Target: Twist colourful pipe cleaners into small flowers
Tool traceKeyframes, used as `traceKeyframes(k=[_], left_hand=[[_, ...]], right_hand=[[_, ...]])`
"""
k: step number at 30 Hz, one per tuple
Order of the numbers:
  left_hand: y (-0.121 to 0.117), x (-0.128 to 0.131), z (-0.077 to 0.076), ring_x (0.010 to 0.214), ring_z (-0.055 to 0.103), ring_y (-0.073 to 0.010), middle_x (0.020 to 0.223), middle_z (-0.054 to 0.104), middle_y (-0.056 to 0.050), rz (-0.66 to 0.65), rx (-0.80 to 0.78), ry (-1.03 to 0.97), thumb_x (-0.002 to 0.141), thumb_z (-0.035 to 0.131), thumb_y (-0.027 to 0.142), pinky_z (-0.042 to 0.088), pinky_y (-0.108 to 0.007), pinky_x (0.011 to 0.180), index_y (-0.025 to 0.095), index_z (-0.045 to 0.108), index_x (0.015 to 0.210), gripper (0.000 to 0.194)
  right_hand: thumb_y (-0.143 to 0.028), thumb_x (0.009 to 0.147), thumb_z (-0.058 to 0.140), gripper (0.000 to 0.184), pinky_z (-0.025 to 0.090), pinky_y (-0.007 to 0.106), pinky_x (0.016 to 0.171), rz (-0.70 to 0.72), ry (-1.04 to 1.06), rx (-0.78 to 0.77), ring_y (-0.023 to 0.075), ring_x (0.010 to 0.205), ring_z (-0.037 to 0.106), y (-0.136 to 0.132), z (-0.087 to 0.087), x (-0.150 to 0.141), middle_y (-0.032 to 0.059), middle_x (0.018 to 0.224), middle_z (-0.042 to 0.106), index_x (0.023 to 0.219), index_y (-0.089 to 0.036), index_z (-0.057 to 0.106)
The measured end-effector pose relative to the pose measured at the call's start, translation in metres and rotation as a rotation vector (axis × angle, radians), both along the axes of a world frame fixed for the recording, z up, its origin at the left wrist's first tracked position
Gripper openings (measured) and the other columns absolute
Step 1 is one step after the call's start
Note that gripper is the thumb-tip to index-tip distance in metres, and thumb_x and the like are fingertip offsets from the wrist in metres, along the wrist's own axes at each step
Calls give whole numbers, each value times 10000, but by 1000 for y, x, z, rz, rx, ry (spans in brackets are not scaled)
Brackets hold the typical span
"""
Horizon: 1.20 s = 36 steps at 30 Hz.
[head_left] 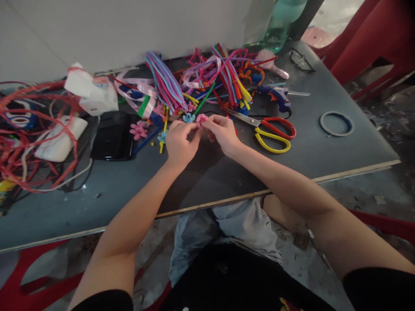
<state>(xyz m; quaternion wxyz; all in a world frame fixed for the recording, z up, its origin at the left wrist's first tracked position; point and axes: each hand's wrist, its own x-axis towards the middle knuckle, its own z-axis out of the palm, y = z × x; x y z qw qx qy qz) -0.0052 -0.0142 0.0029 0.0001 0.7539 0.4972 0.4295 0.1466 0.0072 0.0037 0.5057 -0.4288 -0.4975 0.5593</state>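
Note:
Between my two hands is a small pink pipe-cleaner flower (202, 119), raised a little over the dark table. My right hand (223, 133) pinches it between thumb and finger. From the other side, my left hand (182, 142) has its fingers closed against the flower's edge. A light blue pipe-cleaner flower (188, 117) shows just behind my left fingers, and another blue one (162, 137) lies beside that hand. Farther left rests a larger pink flower (139, 130). Scissors (262, 129) with red and yellow handles lie open to the right of my right hand.
Bundles of pipe cleaners (167, 84) lie along the wall. At right are a glue gun (277, 96), a hairbrush (271, 62), a tape roll (336, 124) and a bottle (280, 28). A black phone (113, 136), a white tissue pack (97, 95) and tangled red cord (39, 97) occupy the left.

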Motion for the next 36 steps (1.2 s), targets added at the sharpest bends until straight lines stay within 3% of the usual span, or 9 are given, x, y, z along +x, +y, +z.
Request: traceKeyframes(k=[6,10,14,21,25,30,36], left_hand=[[4,-6,1,826,606,-212,674,636,-26,-13,10,21,937,598,318,500,-350,767,225,691,761,220],[8,-10,-1,845,591,-224,660,603,-30,-14,30,32,956,570,320,497,-387,832,235,682,763,238],[8,-11,-2,803,571,-217,625,558,-28,-4,34,48,930,609,320,498,-392,825,233,618,670,274],[6,-12,-9,853,618,-254,611,533,-50,50,119,152,941,556,340,511,-395,757,234,512,598,362],[2,-9,-9,899,652,-280,671,611,-83,45,96,165,994,493,417,511,-400,730,239,577,673,376],[-2,-3,3,920,652,-255,781,719,-69,57,83,70,1012,503,454,526,-416,850,237,716,934,315],[3,-14,12,920,651,-241,876,767,-51,-66,-8,21,1013,537,467,521,-442,928,288,766,1015,291]], right_hand=[[-555,766,770,382,524,227,652,-45,-139,232,123,739,635,-6,6,3,18,810,706,851,-203,647],[-394,831,680,217,521,255,687,-86,-301,386,122,695,608,-12,8,4,6,755,690,759,-212,586],[-323,839,641,178,497,264,671,-114,-429,482,124,650,583,-14,5,4,4,714,671,717,-219,563],[-317,823,663,152,508,258,640,-37,-421,487,124,630,580,-15,3,5,12,733,688,728,-214,603],[-353,808,699,193,531,245,646,-31,-336,401,120,665,605,-13,4,5,-6,726,675,731,-217,586],[-433,827,719,246,583,245,707,-45,-138,251,123,748,676,-7,5,2,-3,781,687,795,-215,609],[-520,799,762,335,531,198,559,-4,-101,187,117,694,682,-5,6,4,2,762,701,853,-201,674]])
